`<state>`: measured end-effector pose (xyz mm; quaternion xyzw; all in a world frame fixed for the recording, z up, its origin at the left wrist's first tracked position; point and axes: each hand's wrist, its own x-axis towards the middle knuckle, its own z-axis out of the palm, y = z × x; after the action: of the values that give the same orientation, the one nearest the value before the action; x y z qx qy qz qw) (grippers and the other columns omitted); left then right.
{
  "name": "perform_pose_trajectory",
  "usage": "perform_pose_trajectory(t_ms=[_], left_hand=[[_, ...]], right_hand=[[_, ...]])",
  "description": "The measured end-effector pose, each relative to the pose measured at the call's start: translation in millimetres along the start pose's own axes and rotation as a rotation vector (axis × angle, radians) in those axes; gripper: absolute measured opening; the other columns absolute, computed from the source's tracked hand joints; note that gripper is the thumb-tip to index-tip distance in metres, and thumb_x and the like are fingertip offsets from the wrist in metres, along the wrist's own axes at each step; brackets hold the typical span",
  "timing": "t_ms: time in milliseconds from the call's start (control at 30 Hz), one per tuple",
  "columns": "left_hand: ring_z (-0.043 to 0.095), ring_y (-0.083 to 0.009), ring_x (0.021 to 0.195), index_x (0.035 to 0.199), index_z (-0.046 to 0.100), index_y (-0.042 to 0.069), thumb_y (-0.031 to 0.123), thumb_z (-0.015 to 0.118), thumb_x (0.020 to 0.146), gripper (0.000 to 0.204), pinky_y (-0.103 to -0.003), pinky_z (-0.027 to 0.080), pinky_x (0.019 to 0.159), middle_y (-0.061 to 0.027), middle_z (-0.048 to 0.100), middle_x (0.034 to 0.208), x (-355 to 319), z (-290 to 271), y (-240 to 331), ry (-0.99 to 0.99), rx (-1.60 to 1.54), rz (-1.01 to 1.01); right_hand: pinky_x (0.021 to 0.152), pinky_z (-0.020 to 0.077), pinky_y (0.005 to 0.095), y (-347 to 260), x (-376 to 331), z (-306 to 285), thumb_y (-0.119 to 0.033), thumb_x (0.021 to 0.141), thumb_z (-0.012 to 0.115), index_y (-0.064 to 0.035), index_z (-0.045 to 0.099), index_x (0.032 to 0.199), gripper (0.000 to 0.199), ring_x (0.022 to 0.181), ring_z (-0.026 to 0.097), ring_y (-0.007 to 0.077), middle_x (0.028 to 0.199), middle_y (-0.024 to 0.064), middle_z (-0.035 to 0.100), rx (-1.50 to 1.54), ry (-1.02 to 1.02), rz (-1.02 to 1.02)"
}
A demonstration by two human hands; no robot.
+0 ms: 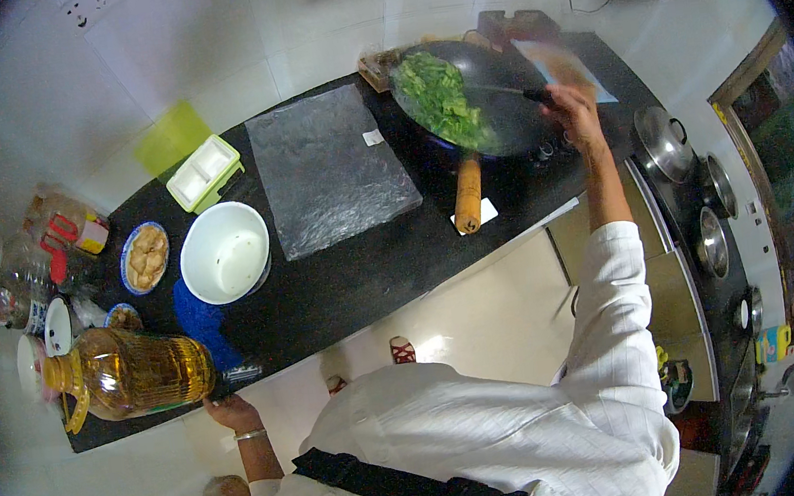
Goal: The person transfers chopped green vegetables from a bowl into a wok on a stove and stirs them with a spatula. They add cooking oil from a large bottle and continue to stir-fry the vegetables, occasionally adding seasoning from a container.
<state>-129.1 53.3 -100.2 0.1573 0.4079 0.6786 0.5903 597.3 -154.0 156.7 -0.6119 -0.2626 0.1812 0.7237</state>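
The right hand (574,112) reaches to the far right of the table (361,277), its grip clamped around the dark handle of a spatula (507,91). The thin shaft runs left from the fingers into a black wok (487,91), and its blade is lost among the greens (439,101), so the tool lies straight out from the grip, down and to the left. The greens are chopped, bright leaves heaped on the left half of the wok, filling it from the far rim to the near one. The wok's wooden handle (467,196) juts toward the near edge of the table, just left of the arm in its white sleeve.

The left hand (229,409) is at the near left edge of the table, a bangle on the wrist. Its fingers rest at the base of a large oil bottle (133,376), amber and ribbed, which lies on its side with the yellow cap and loop handle pointing left; whether the grip is closed on the bottle or only touching it cannot be told.

Beyond the bottle stand a white bowl (224,253) on a blue cloth (200,324), a small dish of pale food (144,257) to its left, and a green-lidded box (202,172) farther back. A grey slate board (329,167) lies between the bowl and the wok.
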Motion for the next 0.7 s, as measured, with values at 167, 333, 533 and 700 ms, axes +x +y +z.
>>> perform_pose_trajectory(t_ms=[167, 333, 533, 700], left_hand=[[0.052, -0.0179, 0.095, 0.103, 0.053, 0.002, 0.026, 0.041, 0.089, 0.029, -0.030, 0.042, 0.086, -0.0073, 0.056, 0.105, -10.9, 5.2, 4.7, 0.030, 0.102, 0.006], [0.051, -0.0167, 0.090, 0.100, 0.054, 0.004, 0.026, 0.041, 0.089, 0.028, -0.027, 0.042, 0.079, -0.0056, 0.056, 0.102, 7.8, -22.3, -11.7, -0.056, 0.493, 0.211], [0.051, -0.0170, 0.091, 0.100, 0.054, 0.003, 0.025, 0.040, 0.089, 0.028, -0.026, 0.041, 0.078, -0.0049, 0.057, 0.101, -0.7, -2.1, -3.3, 0.054, 0.181, -0.004], [0.051, -0.0165, 0.090, 0.101, 0.054, 0.003, 0.023, 0.039, 0.089, 0.027, -0.025, 0.040, 0.078, -0.0051, 0.057, 0.102, -9.8, 1.8, 1.7, -0.013, 0.214, 0.036]], right_hand=[[0.071, 0.0431, 0.0227, -74.8, -53.0, 55.9, -0.004, 0.081, 0.056, -0.0026, 0.062, 0.097, 0.017, 0.085, 0.055, 0.0149, 0.099, 0.0060, 0.059, -0.582, -0.255, -0.149], [0.072, 0.0455, 0.0303, -131.7, -128.4, 104.6, 0.001, 0.074, 0.060, -0.0025, 0.059, 0.092, 0.019, 0.086, 0.056, 0.0251, 0.095, 0.0116, 0.057, -1.053, -0.516, -0.457], [0.072, 0.0463, 0.0359, -155.7, -160.3, 125.6, 0.001, 0.071, 0.061, -0.0021, 0.060, 0.090, 0.019, 0.085, 0.055, 0.0307, 0.093, 0.0135, 0.056, -1.165, -0.602, -0.654], [0.072, 0.0462, 0.0363, -127.2, -137.2, 129.4, 0.000, 0.072, 0.061, -0.0019, 0.060, 0.090, 0.019, 0.085, 0.056, 0.0293, 0.097, 0.0133, 0.056, -1.239, -0.642, -0.543]])
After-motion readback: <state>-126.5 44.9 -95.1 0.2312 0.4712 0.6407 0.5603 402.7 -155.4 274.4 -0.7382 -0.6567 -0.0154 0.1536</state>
